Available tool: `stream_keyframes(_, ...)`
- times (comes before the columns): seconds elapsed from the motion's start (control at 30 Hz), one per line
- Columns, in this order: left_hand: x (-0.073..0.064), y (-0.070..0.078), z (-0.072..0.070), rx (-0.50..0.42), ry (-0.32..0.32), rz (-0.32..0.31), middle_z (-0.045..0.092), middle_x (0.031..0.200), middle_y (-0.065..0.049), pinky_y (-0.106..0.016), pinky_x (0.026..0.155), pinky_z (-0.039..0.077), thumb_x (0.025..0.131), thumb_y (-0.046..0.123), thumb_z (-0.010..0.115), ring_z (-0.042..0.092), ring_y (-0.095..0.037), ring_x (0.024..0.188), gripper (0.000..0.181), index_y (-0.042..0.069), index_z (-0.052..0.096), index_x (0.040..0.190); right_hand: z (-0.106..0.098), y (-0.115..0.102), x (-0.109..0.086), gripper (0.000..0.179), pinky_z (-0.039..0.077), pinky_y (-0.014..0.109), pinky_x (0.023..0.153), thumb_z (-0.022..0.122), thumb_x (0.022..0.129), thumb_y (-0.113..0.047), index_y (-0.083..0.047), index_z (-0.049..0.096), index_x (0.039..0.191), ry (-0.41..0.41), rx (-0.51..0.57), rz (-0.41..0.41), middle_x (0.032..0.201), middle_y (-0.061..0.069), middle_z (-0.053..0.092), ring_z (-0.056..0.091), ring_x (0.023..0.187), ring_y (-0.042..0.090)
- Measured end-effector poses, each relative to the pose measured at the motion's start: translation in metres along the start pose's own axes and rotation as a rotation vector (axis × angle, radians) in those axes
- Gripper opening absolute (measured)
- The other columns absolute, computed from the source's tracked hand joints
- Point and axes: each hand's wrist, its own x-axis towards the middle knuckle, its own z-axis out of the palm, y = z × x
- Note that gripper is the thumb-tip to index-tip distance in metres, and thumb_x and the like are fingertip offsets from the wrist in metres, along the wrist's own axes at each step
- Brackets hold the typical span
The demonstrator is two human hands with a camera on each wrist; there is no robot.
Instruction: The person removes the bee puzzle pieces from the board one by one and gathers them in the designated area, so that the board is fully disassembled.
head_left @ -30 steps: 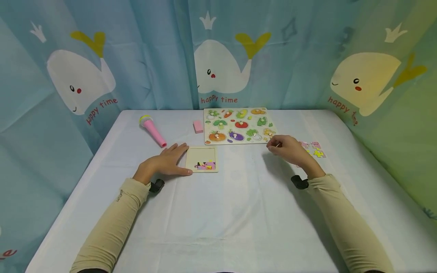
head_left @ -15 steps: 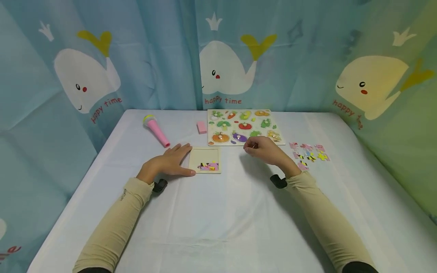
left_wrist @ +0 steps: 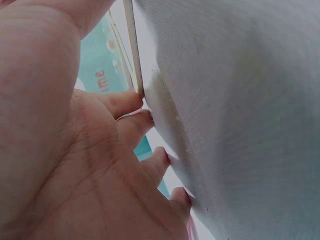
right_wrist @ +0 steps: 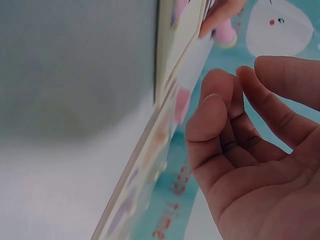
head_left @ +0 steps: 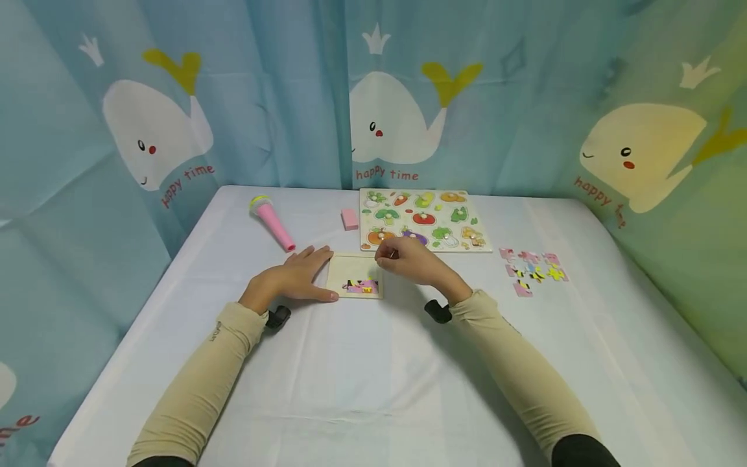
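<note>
My left hand [head_left: 297,279] lies at the left edge of a small wooden puzzle tray [head_left: 353,267], fingers spread and thumb near its lower left corner. In the left wrist view, the fingertips [left_wrist: 131,102] touch the tray's edge and the cloth. A few joined pink, yellow and black puzzle pieces [head_left: 362,286] fill part of the tray's bottom. Over the tray's right edge hovers my right hand [head_left: 411,261], fingers curled, thumb and index tips close together. The right wrist view shows no piece between these fingertips [right_wrist: 215,82]; a small one could be hidden.
Several loose puzzle pieces [head_left: 531,271] lie at the right. A vegetable knob puzzle board [head_left: 393,214] sits behind the tray, a pink block [head_left: 349,219] beside it. A pink toy microphone [head_left: 274,226] lies at back left. A whale-print curtain [head_left: 280,97] encloses the white table.
My right hand has moved left from near the loose puzzle pieces, past the front of the vegetable board, to the tray. The left hand has stayed on the tray. The view has shifted slightly.
</note>
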Motion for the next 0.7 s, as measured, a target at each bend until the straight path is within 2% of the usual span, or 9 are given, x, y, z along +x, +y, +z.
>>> stream_keyframes(0.13,0.000,-0.001,0.000,0.006,-0.002,-0.009,0.012,0.178,-0.016,-0.058,0.129,0.004,0.097,0.057,0.073,0.003,-0.040,0.163,0.107,0.003,0.018,0.171,0.012,-0.008,0.011,0.008,0.049,0.034,0.073,0.066,0.104,-0.006,0.000,0.072,0.105,-0.034,0.006,-0.020,0.091,0.004,0.067,0.059,0.083,0.019)
stream_keyframes(0.27,0.002,0.001,0.002,-0.004,-0.003,-0.006,0.012,0.179,-0.015,-0.058,0.130,0.004,0.096,0.058,0.074,0.002,-0.039,0.164,0.108,0.004,0.017,0.171,0.019,-0.012,0.017,0.008,0.051,0.033,0.075,0.066,0.103,-0.004,0.001,0.072,0.105,-0.066,-0.041,-0.030,0.090,0.004,0.068,0.059,0.083,0.019)
stream_keyframes(0.47,0.004,0.002,0.004,0.010,0.011,-0.004,0.013,0.178,-0.014,-0.057,0.130,0.006,0.096,0.058,0.074,0.004,-0.039,0.164,0.108,0.005,0.019,0.171,0.025,-0.012,0.021,0.017,0.054,0.036,0.081,0.059,0.098,0.007,0.006,0.072,0.108,-0.109,-0.116,-0.029,0.098,0.011,0.071,0.063,0.090,0.023)
stream_keyframes(0.6,0.002,0.002,0.003,0.002,0.013,-0.016,0.013,0.178,-0.014,-0.056,0.130,0.005,0.095,0.057,0.075,0.004,-0.039,0.164,0.107,0.005,0.019,0.171,0.028,-0.011,0.023,0.020,0.054,0.037,0.087,0.057,0.100,0.007,0.007,0.071,0.113,-0.146,-0.139,-0.007,0.107,0.014,0.072,0.064,0.096,0.024)
stream_keyframes(0.7,-0.001,0.002,0.003,-0.003,0.016,-0.021,0.014,0.178,-0.014,-0.056,0.130,0.006,0.096,0.056,0.075,0.004,-0.039,0.163,0.107,0.005,0.019,0.171,0.031,-0.012,0.024,0.020,0.054,0.037,0.087,0.059,0.098,0.006,0.005,0.071,0.114,-0.160,-0.131,-0.003,0.107,0.012,0.071,0.063,0.096,0.023)
